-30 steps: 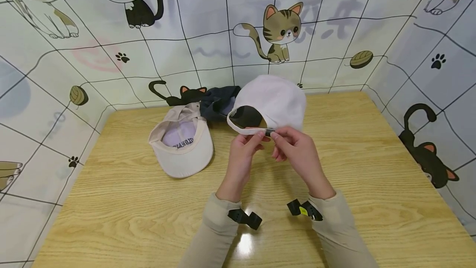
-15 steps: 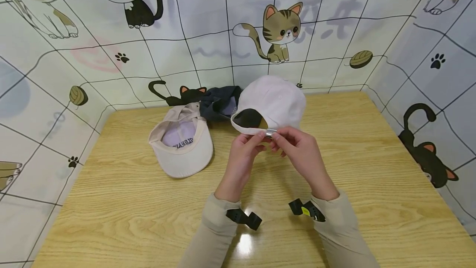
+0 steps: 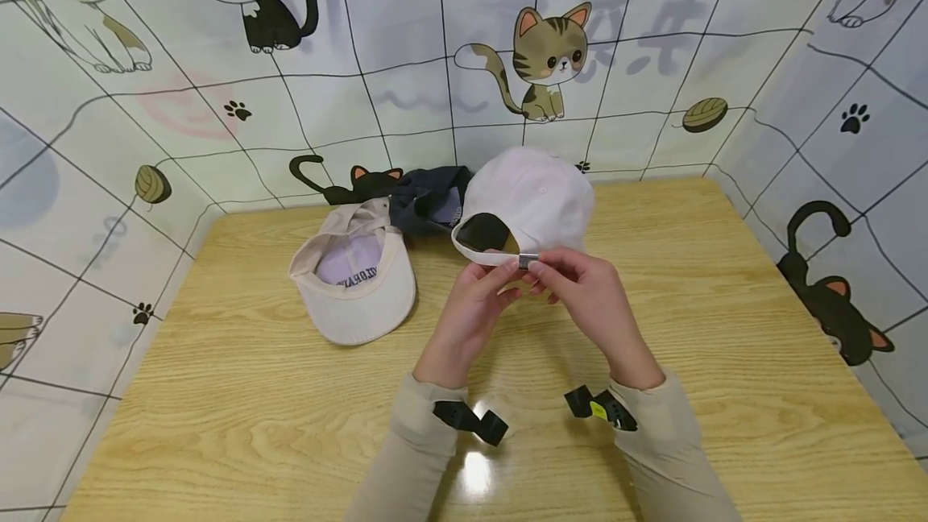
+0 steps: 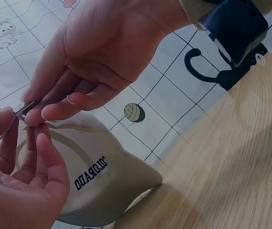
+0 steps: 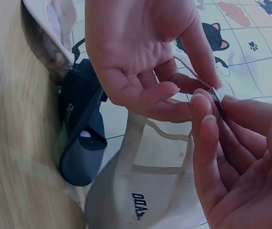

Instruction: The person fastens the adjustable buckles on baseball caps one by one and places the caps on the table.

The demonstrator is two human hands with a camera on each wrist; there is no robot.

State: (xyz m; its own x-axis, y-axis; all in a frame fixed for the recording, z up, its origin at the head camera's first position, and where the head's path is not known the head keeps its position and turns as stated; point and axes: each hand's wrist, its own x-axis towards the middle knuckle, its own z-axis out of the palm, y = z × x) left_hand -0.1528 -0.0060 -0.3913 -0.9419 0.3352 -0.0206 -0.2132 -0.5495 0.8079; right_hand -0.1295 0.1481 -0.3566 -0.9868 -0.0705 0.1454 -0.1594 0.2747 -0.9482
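Note:
A white baseball cap (image 3: pixel 540 196) stands at the back middle, its rear opening and adjustable strap (image 3: pixel 482 254) turned toward me in the head view. At the strap sits a small metal buckle (image 3: pixel 528 262). My left hand (image 3: pixel 470 308) pinches the strap at the buckle's left edge between thumb and fingers. From the other side my right hand (image 3: pixel 586 290) pinches the buckle itself. Both wrist views show the fingertips meeting at the buckle, with the dark lettering COLORADO (image 4: pixel 91 172) on the cap beyond them. Fingers partly hide the buckle.
A cream cap (image 3: pixel 366 316) lies upturned on the left, lilac lining showing. Behind it a dark navy cap (image 3: pixel 428 204) sits between the cream and white ones. Cat-printed cloth (image 3: pixel 406 103) bounds the wooden table (image 3: pixel 254 425) at the back and sides.
The buckle has gone from dark and mostly covered to a silver face showing between my fingers. The strap has shifted slightly right. Both hands keep their pinch.

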